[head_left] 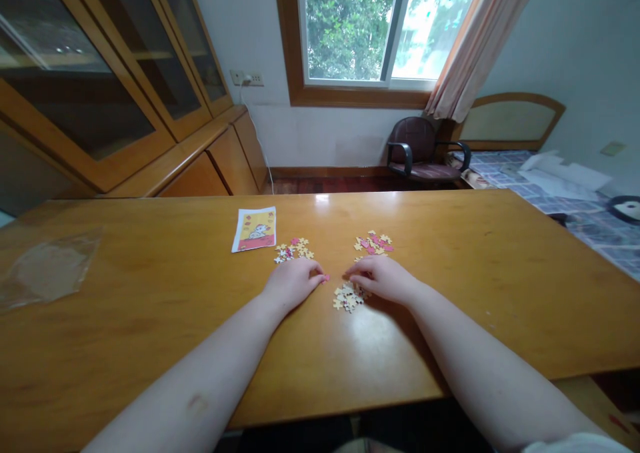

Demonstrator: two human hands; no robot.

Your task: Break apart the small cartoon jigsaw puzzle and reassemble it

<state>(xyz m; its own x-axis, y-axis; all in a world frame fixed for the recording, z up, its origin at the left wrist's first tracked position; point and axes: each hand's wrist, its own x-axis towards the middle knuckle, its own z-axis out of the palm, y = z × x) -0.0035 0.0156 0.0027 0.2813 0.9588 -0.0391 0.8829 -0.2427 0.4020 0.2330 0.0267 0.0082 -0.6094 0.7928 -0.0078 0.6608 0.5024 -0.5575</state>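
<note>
My left hand (pixel 294 281) rests on the wooden table (pixel 150 286), its fingers pinched on a small pink puzzle piece (pixel 325 278). My right hand (pixel 381 276) lies palm down with curled fingers on a heap of yellow and white puzzle pieces (pixel 347 298). Two more heaps sit just beyond the hands: a yellow and pink heap (pixel 294 249) behind the left hand and a pink and yellow heap (pixel 374 242) behind the right. A small picture card (pixel 255 229) showing a white animal on yellow and red lies farther back on the left.
A clear plastic bag (pixel 47 266) lies at the table's left end. A wooden cabinet with glass doors (pixel 115 86) stands to the left. Beyond the table are a dark armchair (pixel 419 150) under a window and a bed (pixel 575 200) on the right.
</note>
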